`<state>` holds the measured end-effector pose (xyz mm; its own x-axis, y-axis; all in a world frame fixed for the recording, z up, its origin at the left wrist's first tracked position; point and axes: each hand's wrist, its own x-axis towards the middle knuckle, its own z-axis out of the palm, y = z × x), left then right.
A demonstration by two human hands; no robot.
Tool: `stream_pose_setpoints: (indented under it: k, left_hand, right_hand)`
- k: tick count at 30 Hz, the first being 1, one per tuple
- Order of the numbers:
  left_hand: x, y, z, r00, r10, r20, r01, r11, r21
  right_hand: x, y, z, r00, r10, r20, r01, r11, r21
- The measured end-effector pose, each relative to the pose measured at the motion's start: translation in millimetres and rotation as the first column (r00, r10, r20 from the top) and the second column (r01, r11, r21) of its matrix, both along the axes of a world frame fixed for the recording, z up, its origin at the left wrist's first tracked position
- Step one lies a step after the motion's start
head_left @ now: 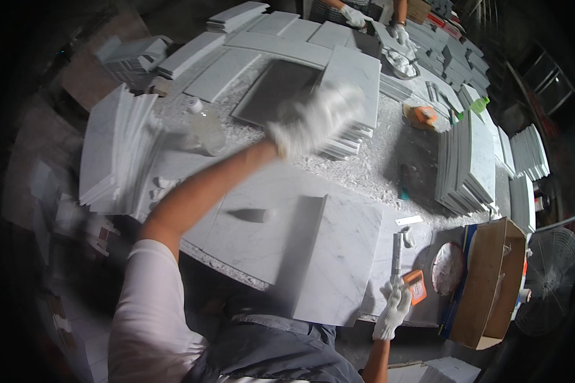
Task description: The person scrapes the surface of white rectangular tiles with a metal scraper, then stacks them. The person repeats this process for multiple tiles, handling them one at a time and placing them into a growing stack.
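Observation:
My left hand [316, 121], in a white knit glove, is smeared by motion over a stack of white marble slabs [354, 76]; its fingers cannot be made out. My gloved right hand [393, 311] is low at the right, its fingers closed around the lower end of a slim grey-white stick [398, 252]. Right beside those fingers is an orange block-like thing [416, 287]. Between my arms, a grey-veined marble slab [342, 262] stands tilted at the table's near edge. A small pale object [263, 216] casts a shadow on the flat marble behind it.
Slab stacks stand left [112, 147] and right [466, 163] on the dusty table. A clear bottle [206, 127] is behind my left forearm. An open cardboard box [485, 284], a round tub [447, 268] and a fan [549, 277] are at right. Opposite, a co-worker's gloved hands [399, 35] are above a bowl [402, 65].

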<state>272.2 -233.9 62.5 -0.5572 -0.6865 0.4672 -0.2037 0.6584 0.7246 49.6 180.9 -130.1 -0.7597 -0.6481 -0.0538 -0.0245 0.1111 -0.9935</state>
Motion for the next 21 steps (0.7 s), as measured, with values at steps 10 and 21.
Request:
stream_pose_setpoints:
  k: [10, 21]
  left_hand:
    - [-11.1, 259.2, -114.6, 0.478, -0.241, 0.845, 0.766, 0.586, -0.265]
    - [-102.3, 118.9, -157.8, 0.568, 0.064, 0.82, 0.344, 0.887, -0.308]
  right_hand:
    - [11.6, 38.5, -62.8, 0.865, -0.071, -0.497, 0.018, 0.994, -0.112]
    - [16.2, 2.2, -76.9, 0.831, -0.266, -0.489, 0.245, 0.963, -0.109]
